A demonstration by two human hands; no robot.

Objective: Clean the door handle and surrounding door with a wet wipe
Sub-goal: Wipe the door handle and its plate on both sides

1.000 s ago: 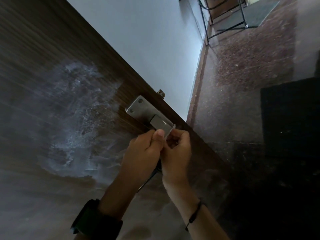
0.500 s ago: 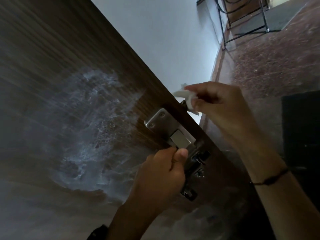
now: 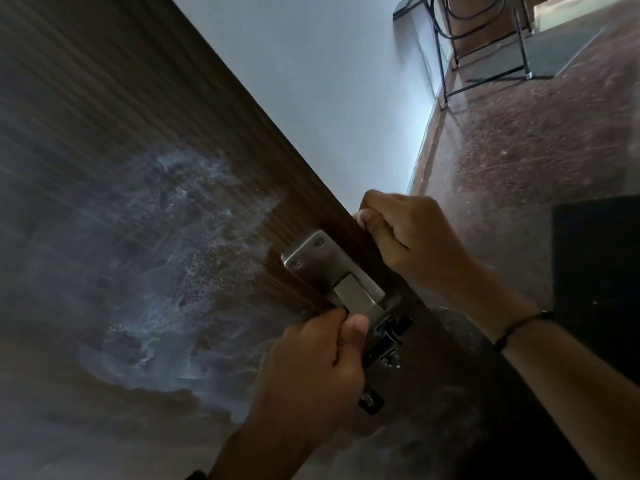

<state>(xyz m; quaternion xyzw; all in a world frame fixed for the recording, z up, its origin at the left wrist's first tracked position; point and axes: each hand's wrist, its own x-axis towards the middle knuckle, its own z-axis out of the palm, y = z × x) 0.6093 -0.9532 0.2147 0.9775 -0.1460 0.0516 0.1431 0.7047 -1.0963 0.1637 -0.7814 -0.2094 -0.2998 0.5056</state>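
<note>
A dark wood-grain door (image 3: 114,109) fills the left side, with a whitish smeared patch (image 3: 180,258) on its face. The metal handle plate (image 3: 313,252) sits near the door's edge, and the handle's stem (image 3: 356,296) runs down from it. My left hand (image 3: 308,372) is closed around the handle's lower part. My right hand (image 3: 412,237) is at the door's edge just above the plate, pinching a white wet wipe (image 3: 358,216) of which only a small bit shows. The dark lock hardware (image 3: 391,332) lies on the door's edge between my hands.
A pale wall (image 3: 329,81) stands beyond the door's edge. The reddish speckled floor (image 3: 519,161) spreads to the right, with a dark mat (image 3: 595,271) at the right edge. A black metal-framed stand (image 3: 485,46) is at the far top right.
My right hand left the handle with the wipe, rose, and has come down onto the door's edge above the plate. My left hand kept its hold on the handle.
</note>
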